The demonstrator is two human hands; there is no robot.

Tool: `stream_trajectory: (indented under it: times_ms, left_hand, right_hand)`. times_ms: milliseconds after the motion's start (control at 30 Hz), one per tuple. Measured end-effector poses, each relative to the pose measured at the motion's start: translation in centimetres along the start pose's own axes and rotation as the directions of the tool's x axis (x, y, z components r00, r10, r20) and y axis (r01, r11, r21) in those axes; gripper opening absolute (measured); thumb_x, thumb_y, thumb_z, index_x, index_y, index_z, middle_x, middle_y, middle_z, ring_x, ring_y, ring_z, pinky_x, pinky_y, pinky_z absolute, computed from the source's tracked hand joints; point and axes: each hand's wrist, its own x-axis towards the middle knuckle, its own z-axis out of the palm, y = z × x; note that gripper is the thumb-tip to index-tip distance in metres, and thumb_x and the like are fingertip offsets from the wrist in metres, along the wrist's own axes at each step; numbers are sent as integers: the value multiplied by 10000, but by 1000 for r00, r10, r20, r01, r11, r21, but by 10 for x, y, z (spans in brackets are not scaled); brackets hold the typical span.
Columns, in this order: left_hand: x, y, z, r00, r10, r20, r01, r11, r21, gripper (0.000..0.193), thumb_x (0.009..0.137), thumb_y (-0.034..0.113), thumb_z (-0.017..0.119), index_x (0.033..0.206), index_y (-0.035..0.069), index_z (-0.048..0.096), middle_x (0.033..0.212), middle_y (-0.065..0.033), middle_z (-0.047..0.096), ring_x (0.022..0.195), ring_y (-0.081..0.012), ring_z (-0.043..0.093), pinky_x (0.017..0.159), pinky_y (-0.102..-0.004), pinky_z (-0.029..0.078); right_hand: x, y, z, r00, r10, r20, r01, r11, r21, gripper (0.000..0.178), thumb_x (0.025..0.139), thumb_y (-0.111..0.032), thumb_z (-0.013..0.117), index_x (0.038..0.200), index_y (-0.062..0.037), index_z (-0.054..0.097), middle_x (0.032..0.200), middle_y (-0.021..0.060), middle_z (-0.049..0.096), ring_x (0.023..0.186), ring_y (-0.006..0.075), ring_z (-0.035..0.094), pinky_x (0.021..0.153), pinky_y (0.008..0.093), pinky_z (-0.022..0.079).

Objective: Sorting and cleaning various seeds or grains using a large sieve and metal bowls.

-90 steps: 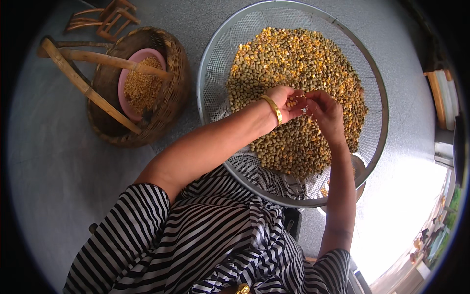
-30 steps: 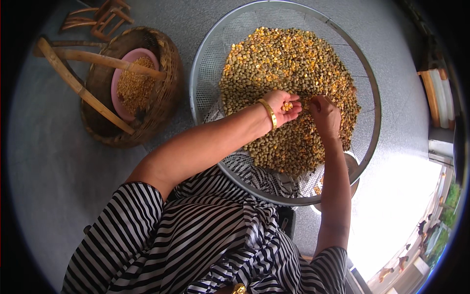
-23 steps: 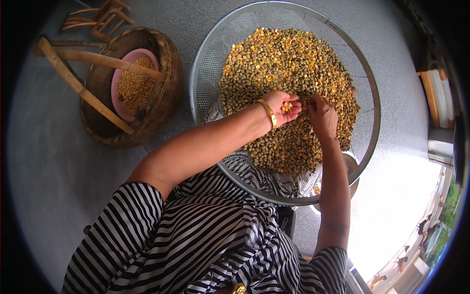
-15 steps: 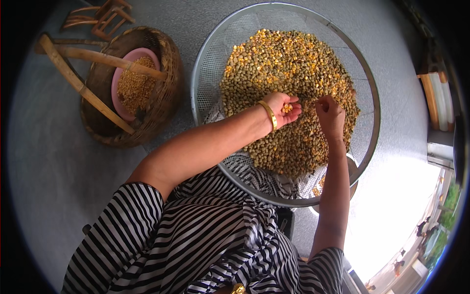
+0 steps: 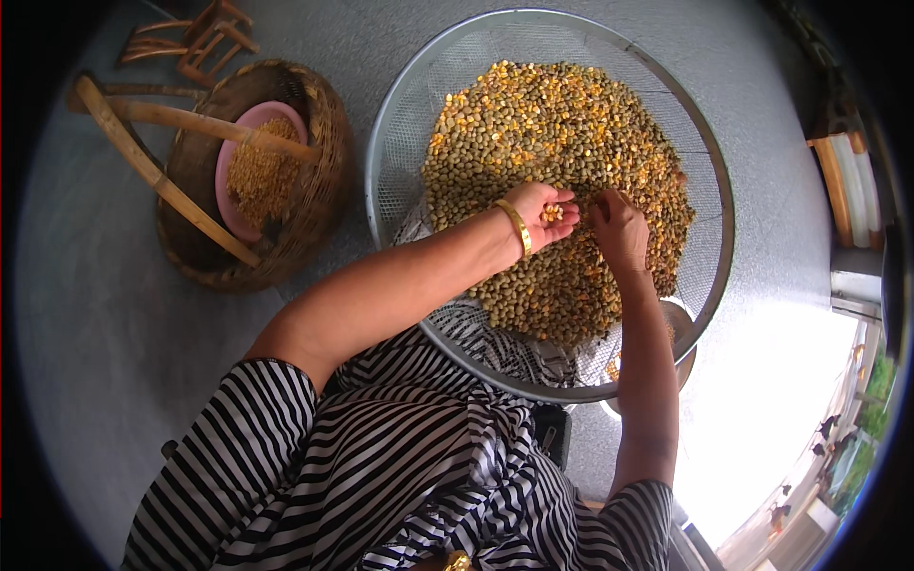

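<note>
A round wire-mesh sieve (image 5: 719,162) with a grey metal rim holds a heap of greenish-brown beans (image 5: 533,295) mixed with yellow corn kernels (image 5: 514,88). Palm up over the heap, my left hand (image 5: 535,209) cups a few yellow and whitish corn kernels (image 5: 551,213) in slightly curled fingers. A gold bangle (image 5: 515,229) circles that wrist. Close beside it on the right, my right hand (image 5: 621,228) is closed in a pinch just above the beans. Whatever lies between its fingertips is hidden.
At the left stands a wicker basket (image 5: 328,209) with a bamboo handle, holding a pink basin (image 5: 227,181) of yellow grain. A small wooden chair (image 5: 214,43) lies behind it. Partly under the sieve's right edge sits a pale bowl (image 5: 681,324).
My right hand has moved left, closer to the left palm, still pinched. My left hand still cups the kernels and has barely shifted.
</note>
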Motion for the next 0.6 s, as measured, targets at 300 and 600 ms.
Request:
stream_trajectory:
  times_ms: [300, 600]
  left_hand:
    - [-2, 2, 0, 1000, -4, -7, 4, 1000, -7, 174, 806, 90, 412, 911, -12, 506, 873, -136, 517, 787, -200, 523, 699, -288, 453]
    - [-4, 4, 2, 1000, -3, -16, 3, 1000, -12, 173, 809, 87, 404, 903, -13, 510, 864, -136, 520, 773, -196, 524, 683, -282, 456]
  right_hand:
    - [3, 0, -4, 997, 52, 65, -56, 996, 67, 128, 682, -148, 574, 772, -71, 526, 726, 87, 576, 644, 261, 560, 560, 347, 439]
    - [4, 7, -13, 999, 12, 38, -16, 994, 112, 108, 697, -109, 540, 800, -77, 545, 708, 83, 576, 635, 250, 559, 560, 336, 435]
